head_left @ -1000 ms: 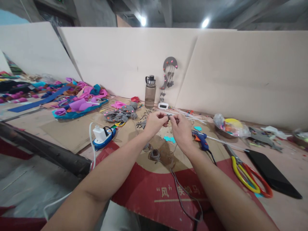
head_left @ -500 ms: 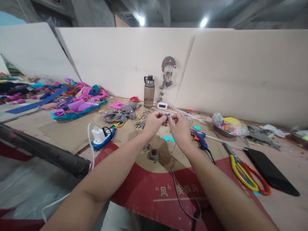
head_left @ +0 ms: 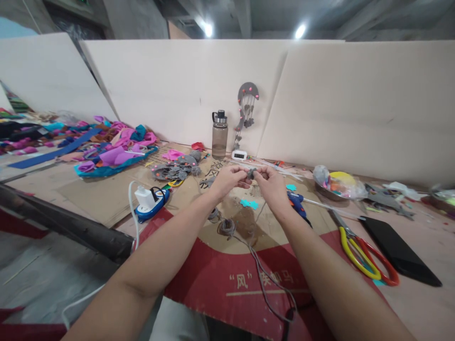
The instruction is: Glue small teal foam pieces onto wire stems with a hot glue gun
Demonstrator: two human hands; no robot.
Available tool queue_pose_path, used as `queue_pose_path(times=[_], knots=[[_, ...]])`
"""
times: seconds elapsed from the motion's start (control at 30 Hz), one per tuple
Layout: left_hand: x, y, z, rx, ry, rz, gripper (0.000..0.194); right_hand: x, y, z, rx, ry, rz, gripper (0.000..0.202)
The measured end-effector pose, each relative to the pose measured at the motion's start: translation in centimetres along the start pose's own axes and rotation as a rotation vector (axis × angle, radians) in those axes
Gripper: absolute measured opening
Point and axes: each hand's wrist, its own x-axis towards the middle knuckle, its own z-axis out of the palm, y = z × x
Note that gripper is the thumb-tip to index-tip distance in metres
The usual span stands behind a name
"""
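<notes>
Pinching a small grey felt piece (head_left: 250,173) between both hands, held just above the worktop (head_left: 419,303): left hand (head_left: 227,180) and right hand (head_left: 272,185) both closed narrow on it, fingertips meeting at the middle. Too small to tell its exact shape. Versus a second ago the hands sit a bit lower and closer to the body, right wrist rolled so the knuckles face up more; the piece itself stayed in the pinch, so my read is fine adjustment of the same piece, not a pick or a release. A thin grey cord (head_left: 265,279) appears to run from the hands down over the red-printed cardboard (head_left: 213,279) toward the near edge; small grey coils (head_left: 227,227) lie on the cardboard just under the wrists. Teal felt cutouts (head_left: 249,204) sit between the forearms. Blue glue gun (head_left: 295,202) is just right of the right wrist, partly hidden by it. Further right: yellow and red scissors (head_left: 366,260), then a black phone (head_left: 400,251). Left of the left forearm: white charger on a blue power strip (head_left: 151,201). Behind the hands: pile of grey felt pieces (head_left: 176,169), water bottle (head_left: 219,135), grey moon hanging (head_left: 245,109) leaning on the back board.
</notes>
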Motion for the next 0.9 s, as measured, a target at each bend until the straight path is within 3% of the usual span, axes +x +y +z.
queue_pose_path(times=[0.3,0.5,0.9], knots=[[0.1,0.4,-1.0,0.344,-0.016,0.057,0.012,-0.5,-0.6,-0.5,-0.235,-0.057,-0.132,0.010],[0.1,0.4,-0.8,0.328,0.028,0.044,0.008,-0.3,-0.2,-0.4,-0.070,-0.148,-0.096,0.017],[0.3,0.4,-0.3,0.272,0.186,0.044,0.010,-0.9,0.8,1.1,0.216,-0.090,0.104,0.029]])
